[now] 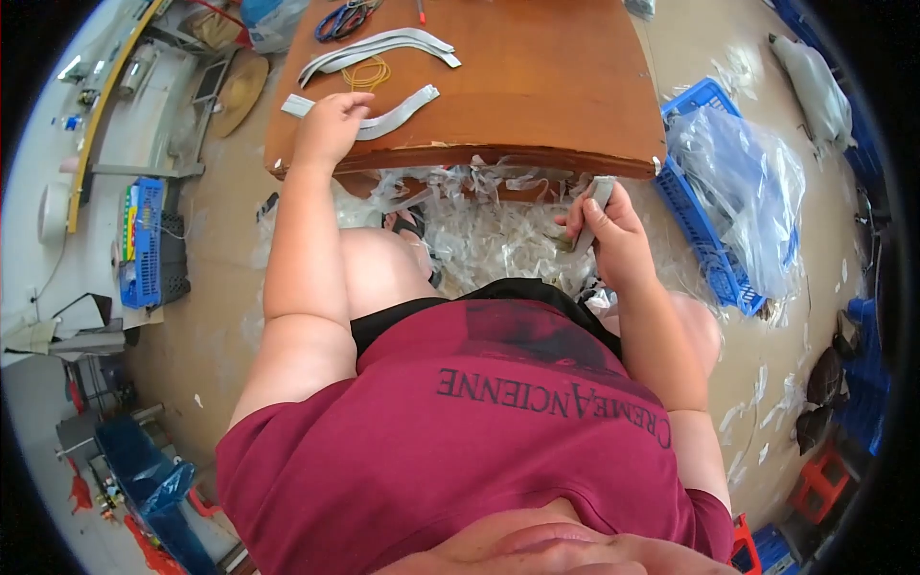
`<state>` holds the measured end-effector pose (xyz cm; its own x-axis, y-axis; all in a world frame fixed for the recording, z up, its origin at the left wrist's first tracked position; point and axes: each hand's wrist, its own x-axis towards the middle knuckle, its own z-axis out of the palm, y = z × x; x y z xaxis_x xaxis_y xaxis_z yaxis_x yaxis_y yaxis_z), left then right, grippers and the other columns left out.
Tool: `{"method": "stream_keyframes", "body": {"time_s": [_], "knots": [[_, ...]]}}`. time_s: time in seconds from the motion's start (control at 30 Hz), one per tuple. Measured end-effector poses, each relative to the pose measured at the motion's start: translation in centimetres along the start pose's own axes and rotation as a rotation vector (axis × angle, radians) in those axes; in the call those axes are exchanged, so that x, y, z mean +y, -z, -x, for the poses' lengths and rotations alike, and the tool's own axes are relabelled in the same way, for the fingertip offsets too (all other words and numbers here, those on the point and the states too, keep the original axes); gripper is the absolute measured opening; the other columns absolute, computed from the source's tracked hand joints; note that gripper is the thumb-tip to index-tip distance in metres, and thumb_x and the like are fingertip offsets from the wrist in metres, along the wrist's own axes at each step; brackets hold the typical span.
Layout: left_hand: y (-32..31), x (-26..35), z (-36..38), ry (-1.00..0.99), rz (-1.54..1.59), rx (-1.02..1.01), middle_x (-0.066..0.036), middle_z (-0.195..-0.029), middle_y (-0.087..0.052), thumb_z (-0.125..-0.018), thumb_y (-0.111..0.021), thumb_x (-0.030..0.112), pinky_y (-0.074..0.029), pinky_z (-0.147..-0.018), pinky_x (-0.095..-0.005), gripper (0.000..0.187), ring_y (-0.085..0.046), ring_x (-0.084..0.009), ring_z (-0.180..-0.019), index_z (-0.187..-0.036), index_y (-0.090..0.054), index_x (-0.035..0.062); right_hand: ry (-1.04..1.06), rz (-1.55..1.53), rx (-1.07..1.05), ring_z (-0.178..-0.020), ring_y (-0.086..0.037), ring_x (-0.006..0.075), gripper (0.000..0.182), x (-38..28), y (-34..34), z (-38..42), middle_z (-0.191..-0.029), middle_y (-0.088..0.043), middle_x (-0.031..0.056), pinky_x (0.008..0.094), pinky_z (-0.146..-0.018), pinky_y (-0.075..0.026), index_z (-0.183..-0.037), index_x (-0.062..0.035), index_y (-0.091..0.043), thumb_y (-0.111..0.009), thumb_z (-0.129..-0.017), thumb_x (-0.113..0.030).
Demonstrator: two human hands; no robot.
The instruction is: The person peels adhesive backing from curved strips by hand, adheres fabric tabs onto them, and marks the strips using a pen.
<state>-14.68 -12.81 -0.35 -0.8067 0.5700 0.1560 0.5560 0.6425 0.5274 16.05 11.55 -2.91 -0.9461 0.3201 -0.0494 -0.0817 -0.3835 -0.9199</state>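
My left hand (pixel 331 126) rests over a bundle of pale strips (pixel 402 113) near the front left of the brown table, its fingers extended and slightly bent. The hand covers the middle of this bundle. My right hand (pixel 618 235) is closed around a narrow greyish strip piece (pixel 598 196), thumb along it, just off the table's front edge. Farther back on the table lies a second curved bundle of pale strips (pixel 393 41). Yellow rubber bands (pixel 369 74) lie between the two bundles.
On the brown table (pixel 537 86) are dark blue-handled scissors (pixel 343 19) and a red pen (pixel 421 11) at the back. Clear plastic scraps (pixel 498 225) pile up beneath the front edge. A blue crate (pixel 704 230) holding plastic bags stands on the right.
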Motion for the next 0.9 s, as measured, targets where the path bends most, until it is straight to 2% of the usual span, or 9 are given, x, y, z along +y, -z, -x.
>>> {"method": "stream_keyframes", "body": {"time_s": [0.1, 0.3, 0.4, 0.5, 0.63, 0.73, 0.83, 0.9], "knots": [[-0.3, 0.8, 0.2, -0.169, -0.146, -0.111, -0.011, -0.098, -0.066, -0.081, -0.062, 0.013, -0.047, -0.082, -0.0322, 0.021, -0.062, -0.0237, -0.092, -0.1, -0.068, 0.0043, -0.046, 0.081, -0.005, -0.072, -0.05, 0.0148, 0.01, 0.8, 0.2, 0.0, -0.073, -0.051, 0.003, 0.0326, -0.078, -0.045, -0.096, -0.0058, -0.045, -0.046, -0.095, -0.016], [-0.6, 1.6, 0.2, -0.156, -0.266, -0.074, -0.012, -0.091, -0.065, -0.078, -0.066, 0.014, -0.047, -0.078, -0.0344, 0.017, -0.061, -0.0255, -0.087, -0.09, -0.068, 0.0021, -0.048, -0.024, 0.047, -0.07, -0.05, 0.0152, 0.012, 0.2, 0.0, 0.1, -0.072, -0.05, 0.0028, 0.0325, -0.074, -0.044, -0.097, -0.006, -0.045, -0.047, -0.095, -0.017], [-1.4, 0.3, -0.2, -0.126, -0.228, -0.021, -0.01, -0.09, -0.067, -0.078, -0.066, 0.017, -0.049, -0.075, -0.0357, 0.013, -0.062, -0.0266, -0.083, -0.084, -0.067, 0.0057, -0.062, -0.051, 0.058, -0.069, -0.049, 0.0155, 0.012, 0.1, 0.0, 0.0, -0.072, -0.05, 0.0031, 0.034, -0.076, -0.045, -0.097, -0.0061, -0.045, -0.048, -0.094, -0.018], [-1.7, -0.3, -0.2, 0.007, -0.026, 0.032, -0.012, -0.085, -0.066, -0.079, -0.065, 0.017, -0.049, -0.072, -0.0348, 0.015, -0.063, -0.0259, -0.078, -0.086, -0.063, 0.0036, -0.056, -0.055, 0.02, -0.069, -0.049, 0.0155, 0.012, 0.4, 0.4, 0.1, -0.073, -0.05, 0.0035, 0.0352, -0.077, -0.045, -0.097, -0.006, -0.045, -0.048, -0.094, -0.017], [-1.1, -0.9, -0.1, 0.016, 0.119, 0.111, -0.012, -0.081, -0.065, -0.083, -0.063, 0.015, -0.048, -0.069, -0.0311, 0.017, -0.062, -0.0215, -0.074, -0.093, -0.061, 0.0024, -0.071, -0.098, 0.071, -0.068, -0.048, 0.0151, 0.012, 0.1, 0.1, 0.1, -0.072, -0.048, 0.0031, 0.035, -0.076, -0.045, -0.097, -0.0062, -0.045, -0.048, -0.094, -0.017], [-0.4, -0.2, 0.4, -0.02, 0.182, 0.052, -0.006, -0.083, -0.063, -0.086, -0.062, 0.012, -0.047, -0.072, -0.028, 0.015, -0.058, -0.0131, -0.078, -0.095, -0.06, 0.0002, -0.081, -0.134, 0.1, -0.067, -0.047, 0.0143, 0.012, -0.2, -0.1, 0.0, -0.071, -0.047, 0.0026, 0.0339, -0.075, -0.044, -0.097, -0.0061, -0.045, -0.048, -0.094, -0.017], [-0.5, 0.1, 0.8, -0.086, 0.272, -0.013, -0.006, -0.084, -0.064, -0.086, -0.062, 0.012, -0.047, -0.072, -0.0278, 0.016, -0.058, -0.0131, -0.077, -0.097, -0.062, 0.0005, -0.081, -0.115, 0.063, -0.065, -0.046, 0.0133, 0.013, 0.5, 0.4, -0.1, -0.071, -0.047, 0.002, 0.0324, -0.072, -0.044, -0.099, -0.006, -0.045, -0.048, -0.094, -0.018], [-0.8, -0.2, 0.7, -0.024, 0.135, -0.095, -0.007, -0.086, -0.064, -0.084, -0.063, 0.013, -0.047, -0.072, -0.0281, 0.017, -0.058, -0.0149, -0.077, -0.096, -0.063, 0.0013, -0.095, -0.113, 0.026, -0.064, -0.046, 0.0128, 0.013, 0.7, 0.5, -0.1, -0.071, -0.047, 0.0016, 0.0315, -0.071, -0.043, -0.1, -0.0059, -0.045, -0.048, -0.094, -0.017]]}}
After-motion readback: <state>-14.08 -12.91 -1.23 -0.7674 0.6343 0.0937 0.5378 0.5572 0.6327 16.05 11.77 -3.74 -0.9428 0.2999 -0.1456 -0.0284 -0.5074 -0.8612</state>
